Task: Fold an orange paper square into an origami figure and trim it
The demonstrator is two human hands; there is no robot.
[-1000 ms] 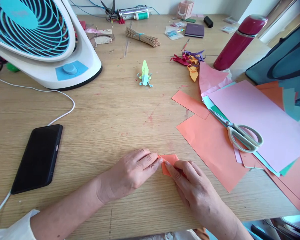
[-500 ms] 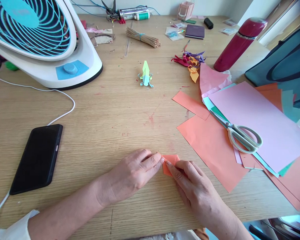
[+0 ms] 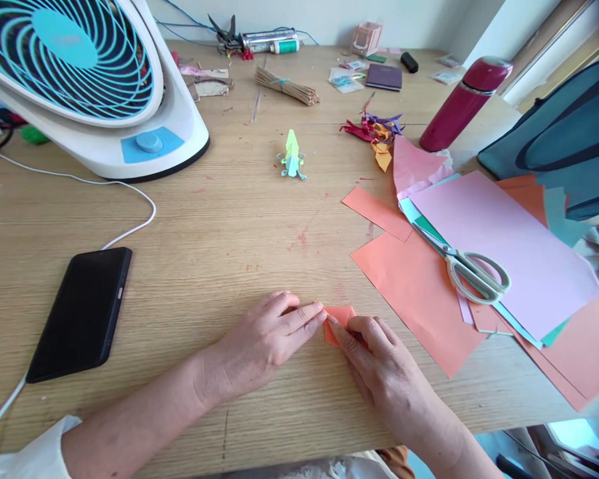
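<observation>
A small folded piece of orange paper [image 3: 340, 314] lies near the front of the table, between my two hands. My left hand [image 3: 269, 336] presses its fingertips together at the paper's left corner. My right hand [image 3: 387, 369] pinches the paper from the right, thumb on top, the other fingers curled beside it. The fingers cover part of the folds. Beyond them stands a small green and blue origami figure [image 3: 292, 156].
At left are a black phone [image 3: 80, 313] on a white cable and a fan [image 3: 164, 143]. To the right, scissors [image 3: 476, 273] lie on coloured sheets [image 3: 509, 233], beside an orange sheet [image 3: 414, 293]. A red flask [image 3: 459, 110] lies behind, near a blue bag [image 3: 554, 146].
The camera view has shifted slightly. Both hands keep nearly the same place on the folded orange paper, with only a slight change in the left fingers.
</observation>
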